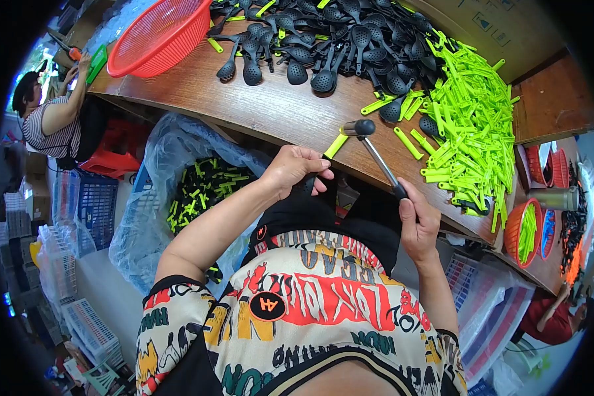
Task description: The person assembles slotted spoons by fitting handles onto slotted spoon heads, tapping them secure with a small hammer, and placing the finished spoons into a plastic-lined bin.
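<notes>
My left hand (293, 170) is closed around the black part of a skimmer spoon near the table's front edge. The spoon's lime-green handle (335, 146) points away from me, its far end over the wooden table; most of its black part is hidden by my fingers. In my right hand (418, 224) is a hammer (378, 158), gripped by its black grip. Its dark cylindrical head meets or hovers just over the end of the green handle; I cannot tell if they touch. A few loose green handles (408, 143) lie to the right of the hammer.
Black skimmer heads (363, 36) are heaped at the back, beside a pile of green handles (472, 119). A red basket (158, 39) stands at the table's left. Below, a plastic-lined crate (135, 218) holds green-and-black pieces. People sit at far left and far right.
</notes>
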The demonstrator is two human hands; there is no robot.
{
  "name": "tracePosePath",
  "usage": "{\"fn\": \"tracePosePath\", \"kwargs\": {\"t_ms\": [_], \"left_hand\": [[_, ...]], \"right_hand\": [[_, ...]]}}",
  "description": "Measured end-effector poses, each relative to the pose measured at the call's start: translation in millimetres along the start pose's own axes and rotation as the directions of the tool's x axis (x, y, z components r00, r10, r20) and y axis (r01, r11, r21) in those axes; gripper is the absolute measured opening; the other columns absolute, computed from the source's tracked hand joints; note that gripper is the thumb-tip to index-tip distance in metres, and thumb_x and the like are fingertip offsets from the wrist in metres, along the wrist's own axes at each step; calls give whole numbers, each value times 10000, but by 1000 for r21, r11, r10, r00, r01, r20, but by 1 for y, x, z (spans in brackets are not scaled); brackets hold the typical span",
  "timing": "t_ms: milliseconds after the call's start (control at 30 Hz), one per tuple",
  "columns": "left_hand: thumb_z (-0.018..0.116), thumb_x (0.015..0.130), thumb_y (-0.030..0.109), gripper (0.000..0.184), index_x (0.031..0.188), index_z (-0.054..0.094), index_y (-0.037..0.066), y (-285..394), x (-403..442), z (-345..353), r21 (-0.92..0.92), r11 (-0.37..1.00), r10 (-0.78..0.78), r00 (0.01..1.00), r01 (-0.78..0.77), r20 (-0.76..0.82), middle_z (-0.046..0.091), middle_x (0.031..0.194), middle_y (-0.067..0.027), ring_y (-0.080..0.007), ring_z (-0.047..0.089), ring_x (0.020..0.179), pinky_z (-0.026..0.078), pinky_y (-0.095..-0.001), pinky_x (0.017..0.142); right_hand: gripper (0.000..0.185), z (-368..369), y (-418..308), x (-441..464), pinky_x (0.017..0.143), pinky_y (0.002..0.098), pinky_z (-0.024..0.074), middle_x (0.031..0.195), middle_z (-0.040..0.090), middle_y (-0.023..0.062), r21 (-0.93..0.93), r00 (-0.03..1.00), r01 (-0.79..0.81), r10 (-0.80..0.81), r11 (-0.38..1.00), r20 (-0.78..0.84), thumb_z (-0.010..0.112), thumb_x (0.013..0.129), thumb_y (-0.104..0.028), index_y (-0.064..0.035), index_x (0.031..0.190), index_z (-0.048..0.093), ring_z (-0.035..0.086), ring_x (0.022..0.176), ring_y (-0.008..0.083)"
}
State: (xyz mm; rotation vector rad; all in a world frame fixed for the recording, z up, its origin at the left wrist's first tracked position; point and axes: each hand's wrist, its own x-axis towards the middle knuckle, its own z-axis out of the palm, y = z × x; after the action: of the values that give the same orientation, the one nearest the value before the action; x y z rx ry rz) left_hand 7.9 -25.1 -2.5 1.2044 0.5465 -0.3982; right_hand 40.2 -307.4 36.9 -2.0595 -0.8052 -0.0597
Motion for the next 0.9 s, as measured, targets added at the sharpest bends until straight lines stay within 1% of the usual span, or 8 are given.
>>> {"fn": "tracePosePath", "kwargs": {"t_ms": [100, 233, 367, 567, 633, 767, 833, 900], "left_hand": [[658, 922, 103, 167, 968, 661, -57, -1, 3, -3, 17, 1000, -2, 1000, 1, 21, 714, 838, -155, -186, 679, 579, 528, -275, 473], [670, 910, 98, 196, 1028, 658, -59, 1, 1, -8, 19, 1000, -11, 999, 10, 33, 714, 837, -153, -182, 673, 564, 538, -277, 478], [672, 906, 94, 226, 1075, 645, -53, 3, -5, -14, 8, 1000, -20, 999, 19, 41, 713, 836, -153, -177, 670, 558, 545, -280, 476], [672, 904, 103, 210, 1070, 634, -20, 10, -12, -21, 29, 994, -111, 993, 110, 28, 712, 822, -145, -158, 663, 548, 550, -283, 471], [669, 906, 104, 201, 1064, 635, -15, 9, -13, -25, 27, 992, -123, 992, 123, 31, 711, 822, -142, -159, 663, 550, 551, -286, 474], [668, 909, 108, 188, 1051, 634, -11, 8, -13, -27, 13, 989, -146, 988, 145, 40, 709, 824, -132, -164, 665, 563, 556, -297, 491], [639, 925, 93, 185, 1061, 620, -30, 6, -15, -31, 20, 991, -132, 989, 131, 66, 704, 865, -144, -177, 677, 608, 558, -301, 521], [612, 932, 66, 181, 1073, 605, -47, -3, -13, -47, 59, 993, -111, 989, 106, 94, 699, 903, -160, -200, 688, 645, 559, -307, 542]], "right_hand": [[330, 6, 7, -1, 563, 320, 484, 791, 661, 160, -19, 995, 99, -99, 995, -9, 637, 896, -36, -49, 1225, 649, 641, 612, 273], [315, 15, 9, -1, 553, 362, 484, 758, 656, 144, -292, 994, 107, -106, 951, 18, 650, 883, -39, -50, 1198, 659, 635, 596, 284], [317, 13, 12, 6, 535, 362, 473, 754, 657, 149, -101, 983, 142, -152, 985, -101, 661, 888, -77, -58, 1204, 657, 639, 602, 286], [296, 14, 21, 10, 568, 367, 493, 792, 676, 149, -291, 991, 102, -121, 951, -48, 644, 901, -62, -47, 1197, 657, 661, 642, 302], [286, 15, 22, 11, 574, 375, 498, 817, 686, 159, -44, 985, 113, -117, 993, -124, 649, 902, -82, -55, 1186, 663, 673, 665, 305], [252, 12, 21, 17, 585, 387, 507, 825, 692, 162, -279, 998, 49, -40, 959, 40, 640, 912, -103, -47, 1156, 668, 680, 688, 318], [243, 15, 23, 25, 642, 370, 515, 881, 704, 167, -321, 1000, 23, -21, 947, 12, 631, 919, -92, -35, 1151, 674, 671, 724, 328], [251, 21, 27, 37, 554, 396, 494, 773, 651, 122, -462, 993, 98, -121, 881, -19, 667, 897, -151, -73, 1136, 658, 643, 629, 305]]}}
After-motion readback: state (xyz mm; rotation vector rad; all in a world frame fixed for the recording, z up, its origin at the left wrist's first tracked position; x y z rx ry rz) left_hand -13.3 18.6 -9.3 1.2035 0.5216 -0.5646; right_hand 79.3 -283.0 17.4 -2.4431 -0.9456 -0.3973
